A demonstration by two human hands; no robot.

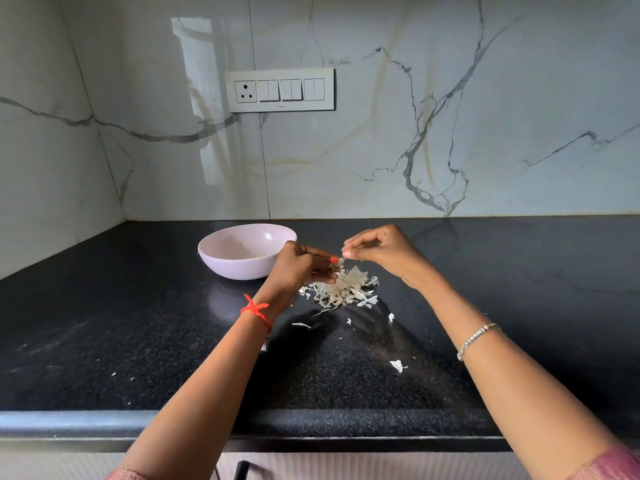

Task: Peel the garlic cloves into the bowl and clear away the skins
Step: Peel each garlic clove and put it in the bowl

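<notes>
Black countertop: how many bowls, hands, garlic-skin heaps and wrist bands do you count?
Pale lilac round bowl: 1
Bare hands, left hand and right hand: 2
Heap of papery white garlic skins: 1
Strip of garlic skin pinched between both hands: 1
Wrist bands, red thread and silver bracelet: 2
Total: 7

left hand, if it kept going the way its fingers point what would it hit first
The left hand points rightward, so it would probably meet the right hand first, which pinches the same scrap of garlic skin just ahead. The skin pile lies lower; depth is unclear.
</notes>
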